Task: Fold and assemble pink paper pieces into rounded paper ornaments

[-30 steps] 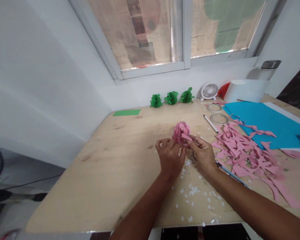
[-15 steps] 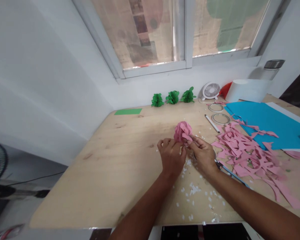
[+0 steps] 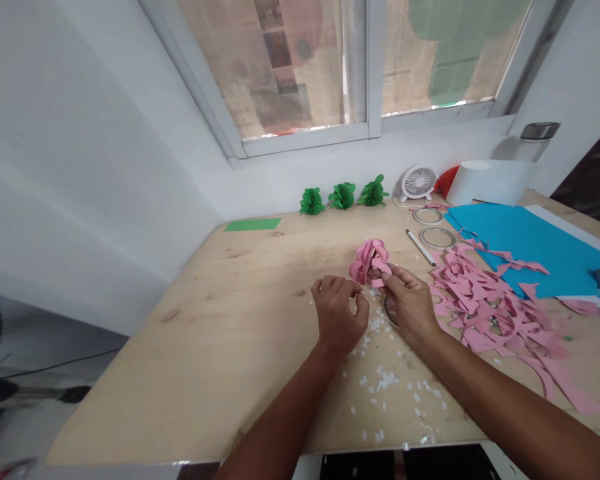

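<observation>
A layered pink paper flower [image 3: 370, 261] is above the middle of the wooden table. My right hand [image 3: 411, 300] pinches it by a petal at its lower right, between thumb and fingers. My left hand [image 3: 341, 308] is just below and left of the flower, fingers curled and thumb and index drawn toward each other. Whatever is between those fingertips, if anything, is too small to make out. A roll of tape [image 3: 390, 311] lies partly hidden under my right hand. Small white paper bits [image 3: 386, 379] are scattered on the table [image 3: 220, 347] around my wrists.
Pink paper scraps [image 3: 485, 293] are heaped on the right, overlapping blue sheets [image 3: 525, 247]. Behind lie two tape rolls [image 3: 437, 238] and a white pen [image 3: 420, 247]. Three green paper pieces [image 3: 343, 196], a small white fan [image 3: 419, 182] and a green strip [image 3: 253, 225] are along the wall.
My left hand has drawn slightly down and away from the flower. The flower has turned in my right hand, showing its open side and loops. The view has shifted slightly.
</observation>
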Motion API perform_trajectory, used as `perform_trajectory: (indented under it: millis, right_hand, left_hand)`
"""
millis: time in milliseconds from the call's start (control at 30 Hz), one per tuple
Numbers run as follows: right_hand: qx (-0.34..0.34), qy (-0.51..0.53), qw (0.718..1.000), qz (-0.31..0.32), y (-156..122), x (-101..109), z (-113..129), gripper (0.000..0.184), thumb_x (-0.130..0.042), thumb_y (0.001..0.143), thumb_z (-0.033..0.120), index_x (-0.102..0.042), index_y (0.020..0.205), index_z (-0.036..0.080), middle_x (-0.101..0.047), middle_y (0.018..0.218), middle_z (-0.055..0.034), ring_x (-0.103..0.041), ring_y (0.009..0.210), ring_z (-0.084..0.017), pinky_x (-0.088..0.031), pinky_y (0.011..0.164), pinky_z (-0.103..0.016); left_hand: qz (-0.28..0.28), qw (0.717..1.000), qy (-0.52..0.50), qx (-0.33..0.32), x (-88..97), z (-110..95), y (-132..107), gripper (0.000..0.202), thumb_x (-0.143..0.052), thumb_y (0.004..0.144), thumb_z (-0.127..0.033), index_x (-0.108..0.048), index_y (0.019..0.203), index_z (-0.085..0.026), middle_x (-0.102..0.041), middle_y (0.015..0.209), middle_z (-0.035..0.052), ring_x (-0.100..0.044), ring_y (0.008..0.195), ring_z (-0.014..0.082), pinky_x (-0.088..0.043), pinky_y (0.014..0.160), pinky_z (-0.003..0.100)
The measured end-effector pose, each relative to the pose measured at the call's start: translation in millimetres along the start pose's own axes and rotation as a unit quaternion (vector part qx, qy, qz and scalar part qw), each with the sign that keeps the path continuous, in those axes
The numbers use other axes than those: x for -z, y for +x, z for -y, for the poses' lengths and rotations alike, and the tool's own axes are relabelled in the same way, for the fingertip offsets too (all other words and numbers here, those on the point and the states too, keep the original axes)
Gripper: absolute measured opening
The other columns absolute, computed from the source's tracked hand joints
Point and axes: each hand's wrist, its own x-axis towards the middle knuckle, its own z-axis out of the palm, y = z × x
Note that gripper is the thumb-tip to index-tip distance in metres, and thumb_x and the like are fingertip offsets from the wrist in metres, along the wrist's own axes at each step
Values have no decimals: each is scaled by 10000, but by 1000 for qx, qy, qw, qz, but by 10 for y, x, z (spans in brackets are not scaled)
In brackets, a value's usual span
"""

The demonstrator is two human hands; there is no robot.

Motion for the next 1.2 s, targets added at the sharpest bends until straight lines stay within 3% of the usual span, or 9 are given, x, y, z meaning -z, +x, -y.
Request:
perform_trajectory:
  millis: [133,300,367,500,600,700,833,967,1200]
  right_hand:
    - [5,5,1000,-17,14,-2,99,320,-760,584,280,-696,869,148,-731,788,-50,-483,442,-63,-298,378,-183]
    - [6,18,1000,-8,30,22,106,296,-759,600,262,-701,869,152,-730,777,-46,-537,505,-81,-341,413,-181]
    - [10,20,1000,-2,40,31,97,275,-763,602,256,-707,852,156,-731,782,-43,-571,544,-89,-389,453,-184]
    - [-1,42,999,16,50,34,93,237,-773,601,243,-713,820,177,-732,768,-26,-604,556,-87,-445,492,-180]
    - [-23,65,997,40,43,29,103,217,-777,609,235,-713,812,192,-733,754,-16,-625,581,-89,-468,504,-167]
    - [-40,86,993,64,38,29,111,197,-775,617,210,-715,804,193,-736,773,-15,-642,631,-92,-479,515,-153]
    - [-59,98,990,83,42,41,105,182,-768,631,198,-715,805,190,-738,789,-18,-649,655,-97,-483,521,-152]
    - [-62,99,988,98,48,56,82,178,-765,644,199,-715,815,189,-735,780,-13,-644,650,-89,-486,543,-153]
    - [-63,96,987,111,62,70,57,177,-756,658,201,-715,829,186,-732,791,-16,-635,640,-92,-482,545,-161]
  left_hand:
    - [30,999,-31,12,42,-14,10,104,-523,683,-100,-549,644,-193,-624,671,15,-534,755,195,-354,807,380]
    - [92,994,-24,60,5,28,22,172,-545,725,-167,-520,555,-183,-597,629,27,-539,746,196,-371,773,364]
    - [113,988,-42,94,-9,75,30,74,-551,685,-126,-579,642,-180,-603,654,27,-546,753,198,-384,758,356]
    - [105,965,-130,204,-33,188,54,266,-523,647,-86,-627,872,-184,-620,756,31,-559,770,187,-411,769,349]
    - [88,902,-303,294,-55,247,79,408,-541,640,-105,-579,1038,-184,-632,891,49,-572,801,170,-439,758,320]
    - [121,790,-495,341,-59,245,104,475,-599,611,-114,-570,1079,-190,-631,1040,65,-590,906,177,-453,783,297]
    - [121,681,-597,406,-28,186,118,385,-697,620,-169,-607,994,-184,-635,1030,60,-603,875,155,-470,782,286]
    - [116,633,-624,442,-12,165,115,309,-743,620,-203,-608,894,-158,-653,920,54,-619,826,147,-484,783,293]
    - [117,605,-647,449,-24,182,109,223,-731,652,-189,-609,830,-135,-677,839,48,-648,761,140,-499,753,276]
